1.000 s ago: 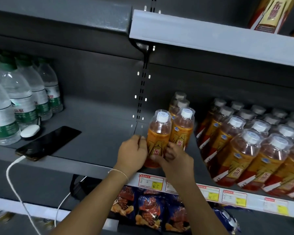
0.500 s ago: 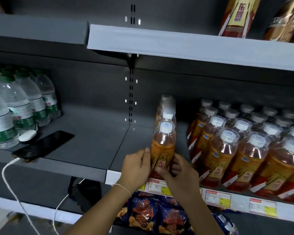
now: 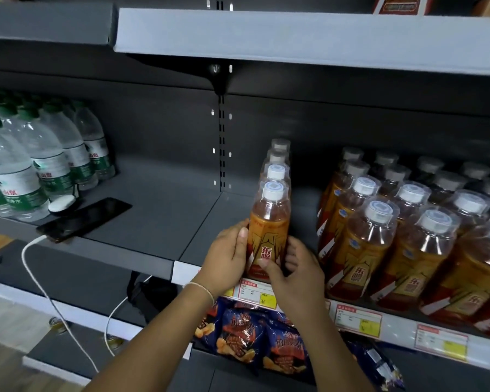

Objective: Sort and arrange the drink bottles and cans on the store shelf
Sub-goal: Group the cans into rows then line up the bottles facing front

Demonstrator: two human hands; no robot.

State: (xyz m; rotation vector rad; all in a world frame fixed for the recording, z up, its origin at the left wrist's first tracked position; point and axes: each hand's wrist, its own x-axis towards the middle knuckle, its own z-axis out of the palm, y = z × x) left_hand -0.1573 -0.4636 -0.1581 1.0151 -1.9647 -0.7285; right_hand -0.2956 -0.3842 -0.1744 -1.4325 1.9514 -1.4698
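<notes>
— Far left, around nine o'clock?
— Green-capped water bottles (image 3: 26, 176), clustered on the grey shelf (image 3: 159, 205). Just beside them, at their four o'clock, a small white case (image 3: 61, 203) and a black phone (image 3: 82, 219) lying flat. White cable (image 3: 40, 278) from the phone's near end, hanging over the shelf edge toward six o'clock.
— Middle?
— Orange drink bottle (image 3: 269, 233), upright at the front edge, heading a single-file row (image 3: 276, 172) that runs back toward twelve o'clock. Gripped from both sides: left hand (image 3: 227, 258) curled round its nine o'clock flank, right hand (image 3: 294, 273) wrapped round its four o'clock side, thumb across the label.
— Right?
— Packed block of matching bottles (image 3: 408, 236) at three o'clock, apart from the held one. Price tags (image 3: 357, 318) along the edge strip; snack bags (image 3: 252, 335) below at six o'clock, partly hidden by both forearms.
</notes>
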